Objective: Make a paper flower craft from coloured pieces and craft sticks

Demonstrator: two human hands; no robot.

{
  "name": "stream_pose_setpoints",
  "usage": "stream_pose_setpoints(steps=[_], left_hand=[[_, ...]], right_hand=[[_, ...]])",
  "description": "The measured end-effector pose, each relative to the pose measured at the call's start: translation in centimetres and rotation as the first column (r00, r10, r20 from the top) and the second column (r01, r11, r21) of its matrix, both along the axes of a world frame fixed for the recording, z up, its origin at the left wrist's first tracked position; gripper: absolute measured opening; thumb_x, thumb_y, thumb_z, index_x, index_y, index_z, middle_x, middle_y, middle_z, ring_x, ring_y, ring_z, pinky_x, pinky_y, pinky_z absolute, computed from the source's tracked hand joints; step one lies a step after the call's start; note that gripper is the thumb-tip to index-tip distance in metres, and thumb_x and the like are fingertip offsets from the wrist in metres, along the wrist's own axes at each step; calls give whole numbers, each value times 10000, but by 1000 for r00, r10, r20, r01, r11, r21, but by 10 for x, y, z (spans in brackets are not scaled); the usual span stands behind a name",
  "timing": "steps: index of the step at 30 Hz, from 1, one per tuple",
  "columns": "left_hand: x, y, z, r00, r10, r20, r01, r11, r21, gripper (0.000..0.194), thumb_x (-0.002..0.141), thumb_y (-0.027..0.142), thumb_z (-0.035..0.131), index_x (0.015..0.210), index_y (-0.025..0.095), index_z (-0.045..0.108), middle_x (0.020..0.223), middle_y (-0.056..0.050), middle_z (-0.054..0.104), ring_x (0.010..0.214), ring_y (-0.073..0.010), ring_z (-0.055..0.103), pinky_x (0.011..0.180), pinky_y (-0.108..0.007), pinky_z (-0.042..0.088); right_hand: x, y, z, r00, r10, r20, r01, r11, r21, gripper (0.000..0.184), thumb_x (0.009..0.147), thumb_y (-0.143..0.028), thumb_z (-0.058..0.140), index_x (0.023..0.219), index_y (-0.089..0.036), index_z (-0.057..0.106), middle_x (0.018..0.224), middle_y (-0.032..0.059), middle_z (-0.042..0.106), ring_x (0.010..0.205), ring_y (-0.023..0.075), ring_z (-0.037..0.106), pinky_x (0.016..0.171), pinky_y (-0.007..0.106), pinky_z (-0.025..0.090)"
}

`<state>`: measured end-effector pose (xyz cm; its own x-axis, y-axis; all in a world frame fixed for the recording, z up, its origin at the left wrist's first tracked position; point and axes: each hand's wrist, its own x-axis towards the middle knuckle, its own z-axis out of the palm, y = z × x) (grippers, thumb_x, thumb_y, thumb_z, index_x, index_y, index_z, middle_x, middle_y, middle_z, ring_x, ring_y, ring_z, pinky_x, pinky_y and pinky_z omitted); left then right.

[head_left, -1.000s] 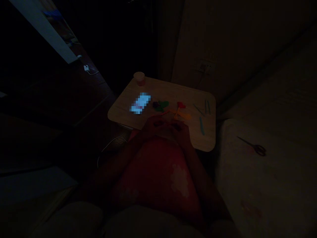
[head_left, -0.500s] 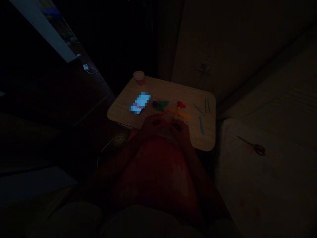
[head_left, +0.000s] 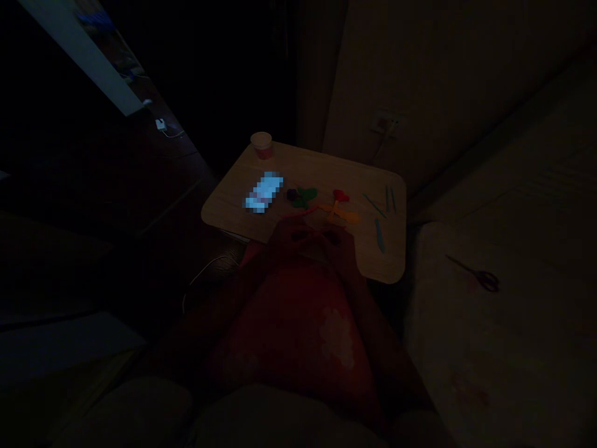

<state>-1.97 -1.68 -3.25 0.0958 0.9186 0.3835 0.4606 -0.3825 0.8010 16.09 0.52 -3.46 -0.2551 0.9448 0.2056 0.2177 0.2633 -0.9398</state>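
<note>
In the dim light, my left hand [head_left: 290, 235] and my right hand [head_left: 339, 244] meet at the near edge of the small table, fingertips close together and fingers curled in. Whatever lies between the fingers is too dark and small to make out. Just beyond my left hand is a thin reddish strip [head_left: 303, 212]. Past the fingers lies a green shape [head_left: 305, 197] with a dark purple lump [head_left: 292, 195] at its left. To its right is an orange flower-like shape [head_left: 345, 216] with a red piece [head_left: 341, 195] at its top; both look like modelling clay.
A lit phone [head_left: 265, 191] lies left on the wooden table [head_left: 317, 163], with a paper cup [head_left: 262, 146] at the back corner. Slim bluish tools [head_left: 380, 235] lie on the right. Scissors [head_left: 485, 279] rest on a pale surface beside the table. A wall socket [head_left: 388, 123] is behind.
My hands stay together with slight finger movement. The reddish strip beyond my left hand now shows longer, and the reddish bit seen between the fingers is less visible.
</note>
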Motion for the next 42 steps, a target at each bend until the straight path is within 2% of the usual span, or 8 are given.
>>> stream_pose_setpoints(steps=[4, 11, 17, 20, 23, 29, 34, 42], left_hand=[[-1, 1, -2, 1000, -18, -12, 18, 1000, 22, 178, 878, 342, 727, 912, 191, 817, 866, -70, 792, 844, -206, 723, 834, -330, 550], [-2, 3, -2, 999, -38, 27, 37, 999, 16, 198, 893, 344, 701, 961, 202, 821, 1032, -86, 800, 1159, -267, 699, 999, -399, 534], [-2, 4, -4, 998, -55, 23, 54, 998, 23, 220, 884, 384, 722, 911, 188, 819, 967, -89, 802, 1211, -274, 679, 969, -366, 541], [-2, 3, -3, 998, -20, 58, 22, 999, -32, 237, 853, 406, 755, 884, 176, 807, 992, -92, 798, 1072, -264, 722, 856, -343, 564], [-2, 1, -3, 997, 13, 78, -7, 997, -79, 236, 817, 390, 792, 873, 161, 798, 886, -64, 789, 867, -215, 720, 768, -303, 554], [0, 1, -3, 986, 61, 156, -45, 994, -102, 276, 769, 403, 828, 849, 143, 773, 869, -52, 762, 728, -160, 667, 656, -254, 518], [0, 2, -1, 993, 43, 108, -39, 999, -36, 253, 815, 382, 788, 714, 153, 753, 713, -24, 719, 716, -162, 656, 688, -267, 507], [0, 1, 0, 986, 64, 155, -58, 997, -41, 206, 794, 359, 805, 780, 158, 763, 813, -42, 740, 775, -169, 679, 696, -263, 522]], right_hand=[[-1, 0, 1, 1000, -10, -9, 10, 1000, 2, 215, 857, -404, 691, 763, -211, 679, 726, 24, 688, 672, 180, 605, 636, 301, 493], [4, 0, 1, 994, 85, -73, -77, 990, 117, 153, 891, -300, 647, 998, -257, 748, 1048, 62, 753, 993, 229, 680, 881, 373, 542], [4, 1, -1, 1000, 21, -12, -19, 990, 139, 102, 875, -295, 668, 896, -229, 743, 925, 56, 735, 857, 209, 666, 752, 335, 532], [3, 1, 0, 1000, -8, 12, 6, 992, 128, 98, 862, -303, 685, 862, -221, 738, 893, 56, 727, 819, 203, 657, 709, 320, 524], [2, 0, 1, 1000, -11, 19, 9, 991, 133, 108, 863, -316, 698, 843, -216, 733, 866, 52, 722, 798, 199, 653, 706, 319, 518], [2, -3, 5, 1000, -6, 25, 3, 992, 124, 153, 873, -355, 705, 823, -211, 718, 840, 49, 713, 778, 194, 644, 684, 310, 502], [3, -3, 5, 999, -27, -32, 31, 993, 114, 134, 847, -344, 729, 825, -213, 710, 839, 45, 711, 769, 189, 643, 678, 306, 507], [3, -2, 3, 1000, -21, -9, 22, 991, 134, 131, 854, -342, 723, 832, -213, 721, 835, 41, 700, 753, 184, 625, 664, 308, 492]])
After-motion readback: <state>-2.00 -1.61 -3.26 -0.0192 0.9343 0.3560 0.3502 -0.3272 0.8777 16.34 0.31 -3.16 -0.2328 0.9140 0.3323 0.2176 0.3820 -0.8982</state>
